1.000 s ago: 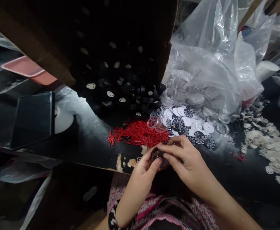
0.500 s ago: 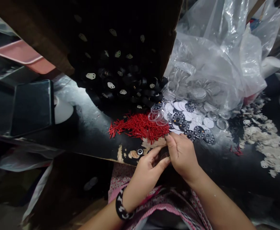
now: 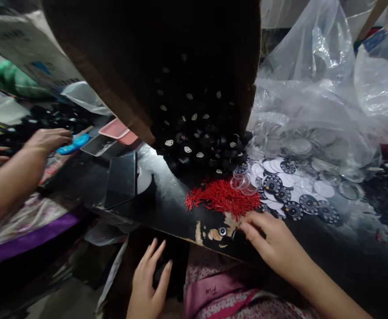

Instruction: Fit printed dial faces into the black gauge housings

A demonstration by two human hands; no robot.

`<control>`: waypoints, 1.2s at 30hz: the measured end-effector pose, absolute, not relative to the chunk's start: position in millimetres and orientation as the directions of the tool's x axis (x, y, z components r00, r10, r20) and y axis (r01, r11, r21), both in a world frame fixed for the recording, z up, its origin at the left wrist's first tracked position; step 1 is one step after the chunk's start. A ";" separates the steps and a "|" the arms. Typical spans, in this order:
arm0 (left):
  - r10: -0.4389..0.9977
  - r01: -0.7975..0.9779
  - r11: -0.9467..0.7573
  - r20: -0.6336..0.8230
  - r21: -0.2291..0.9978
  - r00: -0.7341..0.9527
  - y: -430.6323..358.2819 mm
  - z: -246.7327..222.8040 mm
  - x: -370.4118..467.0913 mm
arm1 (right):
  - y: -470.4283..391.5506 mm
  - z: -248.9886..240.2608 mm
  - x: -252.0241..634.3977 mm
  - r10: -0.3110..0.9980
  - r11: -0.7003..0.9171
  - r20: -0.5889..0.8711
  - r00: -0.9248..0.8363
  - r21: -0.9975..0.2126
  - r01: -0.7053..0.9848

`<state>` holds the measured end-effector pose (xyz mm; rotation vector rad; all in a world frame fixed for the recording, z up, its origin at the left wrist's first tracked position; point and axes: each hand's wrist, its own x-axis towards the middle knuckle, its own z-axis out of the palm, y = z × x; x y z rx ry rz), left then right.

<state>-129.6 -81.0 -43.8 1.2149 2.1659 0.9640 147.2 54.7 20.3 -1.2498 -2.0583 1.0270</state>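
Note:
My left hand (image 3: 149, 281) is below the table edge, thumb and fingers spread apart, over a dark area where I cannot make out any object. At the front of the table, my right hand (image 3: 273, 241) has its thumb and forefinger pinched together; what lies between the fingertips is hidden. Just left of those fingertips is a small round black-and-white part (image 3: 222, 231) on the worn edge. A heap of thin red watch hands or similar slivers (image 3: 225, 197) lies beyond the right hand. Black dial discs with white markings (image 3: 293, 210) are to its right.
A cardboard box (image 3: 120, 88) lies open with black parts spilling out. Clear plastic bags (image 3: 313, 106) and clear rings (image 3: 350, 190) are at right. A dark tablet-like slab (image 3: 121, 179) and pink tray (image 3: 114, 128) stand left, near another person's hand (image 3: 49, 139).
My hands were together around a dark round piece; they have parted. The left has moved left and opened, and the right stays by the edge. The view has swung left, showing another person's arms.

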 end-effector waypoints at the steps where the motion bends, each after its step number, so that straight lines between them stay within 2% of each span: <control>1: 0.888 0.589 0.282 0.026 0.757 -0.460 -69.7 -37.3 -126.4 | 54.1 20.8 144.4 0.883 0.302 0.046 -0.467 -0.817 0.491; 2: 0.907 0.627 0.199 0.100 0.753 -0.408 -53.2 -29.4 -119.1 | 53.3 21.6 141.7 0.877 0.309 0.049 -0.477 -0.818 0.485; 4: 0.955 0.638 0.062 0.141 0.768 -0.262 -7.9 -13.2 -97.5 | 51.6 23.3 138.7 0.878 0.310 0.048 -0.476 -0.815 0.489; 5: 0.969 0.682 -0.003 0.170 0.731 -0.177 18.5 -6.4 -85.7 | 50.6 23.9 138.7 0.878 0.309 0.043 -0.478 -0.812 0.495; 8: 0.967 0.714 -0.067 0.222 0.697 -0.126 92.5 3.7 -57.0 | 47.5 24.5 143.7 0.872 0.306 0.027 -0.488 -0.808 0.503; 11: 0.964 0.724 -0.069 0.232 0.687 -0.128 132.6 -0.2 -46.8 | 43.7 22.7 151.7 0.890 0.273 0.008 -0.457 -0.811 0.517; 18: 0.929 0.720 -0.007 0.271 0.694 -0.251 108.8 1.9 -79.3 | 45.9 16.9 155.8 0.894 0.188 -0.034 -0.447 -0.877 0.443; 20: 0.911 0.702 -0.027 0.306 0.711 -0.275 89.5 7.5 -80.3 | 50.4 16.6 152.0 0.911 0.096 -0.078 -0.405 -0.915 0.393; 22: 0.932 0.652 -0.123 0.312 0.748 -0.182 66.8 9.1 -70.8 | 53.2 17.2 147.6 0.916 -0.030 -0.146 -0.375 -0.954 0.300; 24: 0.966 0.532 -0.203 0.255 0.822 -0.025 43.3 5.4 -54.3 | 52.9 18.2 145.0 0.906 -0.138 -0.204 -0.371 -0.971 0.197; 25: 0.980 0.436 -0.187 0.199 0.880 0.017 32.6 2.0 -45.3 | 52.0 18.7 145.0 0.900 -0.173 -0.221 -0.376 -0.972 0.158; 27: 1.000 0.150 -0.009 0.007 0.989 0.014 16.3 -6.0 -28.3 | 50.9 19.5 148.3 0.896 -0.202 -0.234 -0.376 -0.972 0.123; 28: 0.992 -0.034 0.123 -0.123 0.992 0.004 11.1 -9.6 -21.0 | 51.8 20.0 152.0 0.892 -0.199 -0.236 -0.386 -0.971 0.133; 30: 0.926 -0.358 0.368 -0.374 0.858 0.054 6.4 -14.1 -9.5 | 59.1 21.4 162.9 0.891 -0.126 -0.218 -0.398 -0.962 0.243; 31: 0.884 -0.461 0.446 -0.459 0.767 0.093 6.1 -14.8 -5.4 | 65.9 22.0 169.6 0.911 -0.051 -0.187 -0.367 -0.935 0.350; 32: 0.849 -0.529 0.492 -0.515 0.691 0.117 6.6 -14.6 -2.3 | 74.7 22.3 176.6 0.939 0.038 -0.137 -0.314 -0.869 0.493; 34: 0.821 -0.596 0.514 -0.556 0.617 0.132 8.3 -13.0 1.4 | 95.2 20.7 189.0 0.978 0.168 0.010 -0.209 -0.633 0.756; 36: 0.834 -0.614 0.492 -0.537 0.617 0.128 9.5 -12.2 2.7 | 113.9 16.3 197.1 0.979 0.205 0.094 -0.182 -0.446 0.871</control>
